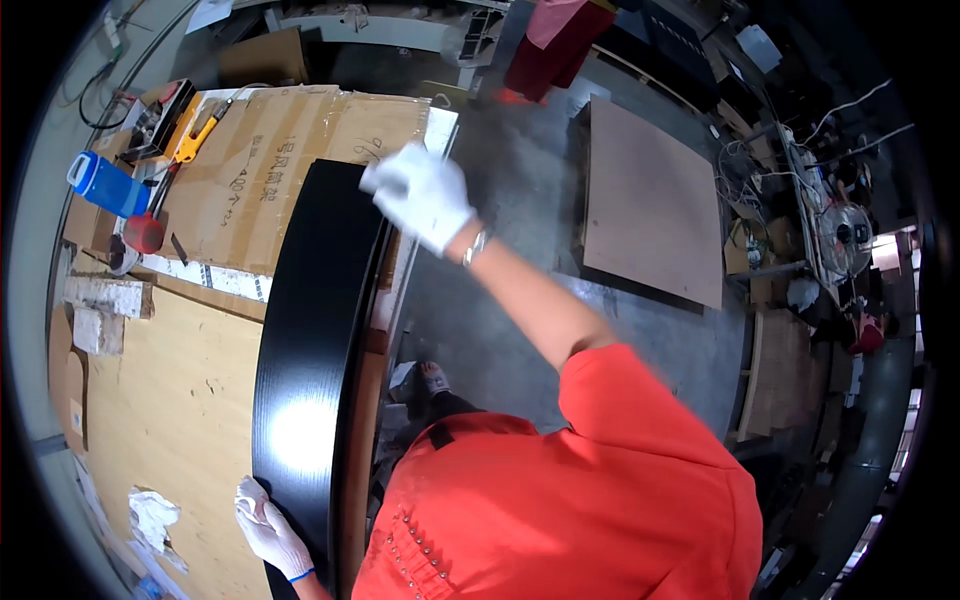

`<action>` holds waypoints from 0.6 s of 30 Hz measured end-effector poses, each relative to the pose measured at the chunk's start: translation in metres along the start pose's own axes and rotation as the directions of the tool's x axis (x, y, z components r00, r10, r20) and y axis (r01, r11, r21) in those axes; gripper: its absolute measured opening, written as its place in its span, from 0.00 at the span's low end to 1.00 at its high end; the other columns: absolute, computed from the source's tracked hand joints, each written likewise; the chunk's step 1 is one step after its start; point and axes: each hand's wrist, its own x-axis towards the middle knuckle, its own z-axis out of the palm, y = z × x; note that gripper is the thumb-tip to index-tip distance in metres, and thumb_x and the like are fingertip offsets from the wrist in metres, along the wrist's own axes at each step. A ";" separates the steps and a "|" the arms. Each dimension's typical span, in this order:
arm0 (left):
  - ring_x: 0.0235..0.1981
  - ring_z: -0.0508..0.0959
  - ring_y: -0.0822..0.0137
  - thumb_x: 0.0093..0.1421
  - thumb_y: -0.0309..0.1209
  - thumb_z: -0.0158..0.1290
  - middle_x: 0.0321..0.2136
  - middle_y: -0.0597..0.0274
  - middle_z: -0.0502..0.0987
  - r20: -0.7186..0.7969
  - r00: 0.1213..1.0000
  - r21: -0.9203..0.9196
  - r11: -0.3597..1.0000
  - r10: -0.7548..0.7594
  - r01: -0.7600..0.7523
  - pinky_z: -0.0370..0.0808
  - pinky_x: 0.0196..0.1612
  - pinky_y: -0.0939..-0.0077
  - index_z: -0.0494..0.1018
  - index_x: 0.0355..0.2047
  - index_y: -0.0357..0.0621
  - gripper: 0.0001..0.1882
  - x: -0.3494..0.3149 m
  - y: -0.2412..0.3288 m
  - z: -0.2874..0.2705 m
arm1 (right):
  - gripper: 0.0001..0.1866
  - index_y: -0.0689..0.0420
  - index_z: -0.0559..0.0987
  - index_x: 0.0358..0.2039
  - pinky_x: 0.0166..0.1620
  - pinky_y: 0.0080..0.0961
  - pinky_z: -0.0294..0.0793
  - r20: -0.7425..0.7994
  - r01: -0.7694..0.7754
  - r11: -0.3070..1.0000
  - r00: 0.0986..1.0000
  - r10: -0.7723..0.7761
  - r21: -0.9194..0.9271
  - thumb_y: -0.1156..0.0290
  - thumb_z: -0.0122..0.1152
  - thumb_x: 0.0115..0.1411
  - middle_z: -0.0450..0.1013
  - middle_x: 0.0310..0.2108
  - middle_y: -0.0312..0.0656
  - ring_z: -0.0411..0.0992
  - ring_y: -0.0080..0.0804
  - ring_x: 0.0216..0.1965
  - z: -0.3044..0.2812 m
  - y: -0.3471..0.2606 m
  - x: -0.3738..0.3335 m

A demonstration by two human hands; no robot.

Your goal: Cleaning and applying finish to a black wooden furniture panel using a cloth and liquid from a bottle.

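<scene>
A long black board (305,330) with a glossy, grained face lies lengthwise along the near edge of the workbench, and light glares off its lower half. My left hand (272,535), in a white glove with a blue cuff edge, grips its left side close to the near end. At the far end, my right hand (425,198) is by the board's right corner. That white-gloved hand is slightly blurred, its fingers curled together; whatever they hold is hidden.
Cardboard (270,180) covers the bench's far part, bearing a blue bottle (110,185), a yellow-handled tool (198,135) and a red-headed mallet (143,234). A crumpled white cloth (154,518) lies on the plywood (190,380). A large brown panel (650,200) stands right; a person in red (550,50) is beyond.
</scene>
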 end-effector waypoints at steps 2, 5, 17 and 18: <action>0.50 0.77 0.55 0.64 0.29 0.47 0.48 0.48 0.76 -0.006 0.999 0.012 0.999 -0.033 0.033 0.71 0.55 0.67 0.70 0.53 0.33 0.18 0.003 -0.001 0.002 | 0.05 0.47 0.83 0.24 0.37 0.39 0.74 0.163 0.028 0.993 0.985 -0.047 0.112 0.71 0.61 0.52 0.76 0.28 0.36 0.72 0.41 0.32 0.001 -0.062 -0.044; 0.55 0.77 0.57 0.66 0.31 0.48 0.53 0.46 0.76 0.019 0.994 0.066 0.993 -0.103 0.102 0.70 0.59 0.66 0.68 0.60 0.34 0.23 -0.005 0.005 -0.003 | 0.04 0.43 0.79 0.25 0.35 0.36 0.74 0.385 0.088 0.940 0.896 -0.219 0.330 0.70 0.63 0.51 0.66 0.23 0.33 0.71 0.36 0.29 -0.006 -0.151 -0.125; 0.52 0.77 0.55 0.67 0.29 0.50 0.51 0.45 0.76 -0.097 0.995 -0.028 1.000 -0.016 0.013 0.71 0.57 0.67 0.67 0.58 0.31 0.22 -0.004 -0.019 0.004 | 0.05 0.52 0.81 0.30 0.31 0.36 0.73 0.270 0.045 0.966 0.956 -0.116 0.256 0.71 0.68 0.51 0.71 0.26 0.39 0.71 0.38 0.28 0.004 -0.179 -0.130; 0.52 0.77 0.58 0.68 0.29 0.49 0.51 0.46 0.76 -0.123 0.992 -0.026 1.000 0.013 -0.017 0.71 0.56 0.67 0.66 0.60 0.30 0.23 -0.005 -0.026 0.004 | 0.06 0.52 0.81 0.30 0.30 0.35 0.72 0.331 0.041 0.930 0.928 -0.171 0.364 0.71 0.68 0.50 0.69 0.26 0.39 0.70 0.37 0.27 0.003 -0.208 -0.152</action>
